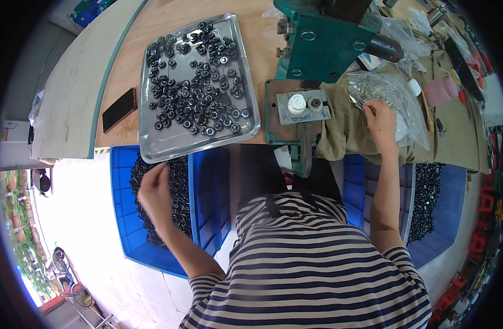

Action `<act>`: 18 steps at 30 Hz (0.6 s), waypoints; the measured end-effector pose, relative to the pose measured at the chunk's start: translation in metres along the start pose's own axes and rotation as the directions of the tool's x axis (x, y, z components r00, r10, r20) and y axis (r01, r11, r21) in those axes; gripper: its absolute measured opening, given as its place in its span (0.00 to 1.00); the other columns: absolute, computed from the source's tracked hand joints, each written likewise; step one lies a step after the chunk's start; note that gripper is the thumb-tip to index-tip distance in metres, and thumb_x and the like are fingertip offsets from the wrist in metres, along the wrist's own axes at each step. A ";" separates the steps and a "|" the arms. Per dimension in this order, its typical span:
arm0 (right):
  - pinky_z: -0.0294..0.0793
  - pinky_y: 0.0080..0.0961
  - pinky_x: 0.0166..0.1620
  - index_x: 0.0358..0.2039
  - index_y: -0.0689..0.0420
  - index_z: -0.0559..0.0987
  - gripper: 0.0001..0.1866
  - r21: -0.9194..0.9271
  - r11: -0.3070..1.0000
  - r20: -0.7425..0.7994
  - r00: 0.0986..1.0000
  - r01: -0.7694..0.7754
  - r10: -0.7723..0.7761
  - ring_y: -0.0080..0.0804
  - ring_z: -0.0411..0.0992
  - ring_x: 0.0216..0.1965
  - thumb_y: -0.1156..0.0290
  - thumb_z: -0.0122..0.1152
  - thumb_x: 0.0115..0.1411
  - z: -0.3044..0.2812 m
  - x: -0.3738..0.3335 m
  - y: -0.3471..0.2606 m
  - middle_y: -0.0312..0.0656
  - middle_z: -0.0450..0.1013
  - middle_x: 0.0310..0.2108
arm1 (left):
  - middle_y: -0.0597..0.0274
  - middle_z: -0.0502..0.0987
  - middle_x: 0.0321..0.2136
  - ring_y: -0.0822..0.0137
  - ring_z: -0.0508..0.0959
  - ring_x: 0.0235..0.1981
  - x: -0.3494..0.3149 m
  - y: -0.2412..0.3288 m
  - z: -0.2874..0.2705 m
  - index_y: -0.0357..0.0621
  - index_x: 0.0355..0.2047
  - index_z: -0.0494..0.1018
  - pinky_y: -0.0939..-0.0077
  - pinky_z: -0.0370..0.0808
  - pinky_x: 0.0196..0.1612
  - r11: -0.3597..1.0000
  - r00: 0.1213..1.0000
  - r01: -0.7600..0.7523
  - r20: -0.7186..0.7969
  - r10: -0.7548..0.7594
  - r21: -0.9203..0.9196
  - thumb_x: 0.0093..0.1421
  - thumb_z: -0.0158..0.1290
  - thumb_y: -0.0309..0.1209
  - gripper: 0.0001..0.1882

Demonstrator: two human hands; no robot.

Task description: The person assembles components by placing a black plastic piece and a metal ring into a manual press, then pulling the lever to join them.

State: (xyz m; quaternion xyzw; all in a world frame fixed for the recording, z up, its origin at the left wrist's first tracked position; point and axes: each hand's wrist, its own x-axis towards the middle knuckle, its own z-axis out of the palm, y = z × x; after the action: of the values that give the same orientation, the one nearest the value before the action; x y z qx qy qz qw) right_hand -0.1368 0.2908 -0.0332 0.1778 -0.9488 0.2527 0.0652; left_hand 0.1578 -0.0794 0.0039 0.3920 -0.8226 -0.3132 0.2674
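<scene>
My left hand is over the left blue bin, just in front of the metal tray. Its fingers are curled together and slightly blurred; what they hold, if anything, is hidden. Small black parts fill the bin below it. My right hand reaches to a clear plastic bag of thin metal pins. Thumb and fingers are pinched at the edge of the pins, but I cannot make out what is between them. Between my hands stands a green press with a white round piece on its metal block.
Many round black parts with shiny centres lie in the tray. A phone rests left of it. The right blue bin holds small dark parts. A pink container and a wooden-handled tool lie on brown cloth.
</scene>
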 end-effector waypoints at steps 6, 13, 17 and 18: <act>0.68 0.33 0.32 0.31 0.61 0.78 0.06 0.052 0.995 -0.118 0.990 0.085 -0.078 0.45 0.70 0.26 0.74 0.56 0.53 -0.003 -0.005 -0.005 0.47 0.71 0.26 | 0.54 0.76 0.27 0.60 0.76 0.26 0.017 0.051 0.087 0.36 0.32 0.76 0.74 0.71 0.30 0.926 0.872 -0.332 0.315 0.374 -0.181 0.53 0.54 0.23 0.06; 0.68 0.19 0.30 0.35 0.62 0.77 0.07 0.494 0.869 -0.045 0.996 -0.043 0.075 0.23 0.69 0.25 0.77 0.56 0.56 -0.005 -0.005 -0.009 0.39 0.71 0.26 | 0.53 0.75 0.25 0.58 0.75 0.25 0.029 0.064 0.105 0.35 0.30 0.75 0.71 0.70 0.29 0.905 0.777 -0.394 0.469 0.421 -0.160 0.52 0.54 0.23 0.05; 0.68 0.12 0.33 0.42 0.59 0.75 0.10 0.755 0.654 0.035 0.999 -0.044 0.027 0.16 0.68 0.29 0.79 0.53 0.58 -0.003 -0.004 -0.031 0.32 0.71 0.30 | 0.59 0.74 0.23 0.70 0.73 0.21 0.025 0.082 0.119 0.35 0.30 0.74 0.78 0.69 0.26 0.887 0.823 -0.281 0.384 0.419 -0.366 0.52 0.54 0.22 0.04; 0.68 0.12 0.33 0.42 0.59 0.75 0.10 0.732 0.677 0.047 0.997 -0.077 0.063 0.16 0.68 0.29 0.79 0.53 0.58 -0.002 -0.005 -0.038 0.32 0.71 0.30 | 0.60 0.74 0.23 0.73 0.72 0.20 0.022 0.090 0.125 0.35 0.30 0.74 0.80 0.68 0.25 0.857 0.840 -0.189 0.374 0.394 -0.479 0.52 0.55 0.22 0.04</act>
State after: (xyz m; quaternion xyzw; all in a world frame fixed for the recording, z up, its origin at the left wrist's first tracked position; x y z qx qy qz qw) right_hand -0.1183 0.2623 -0.0150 0.1550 -0.7751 0.6118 -0.0295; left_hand 0.0167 -0.0144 -0.0087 0.1059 -0.8249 -0.5220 0.1892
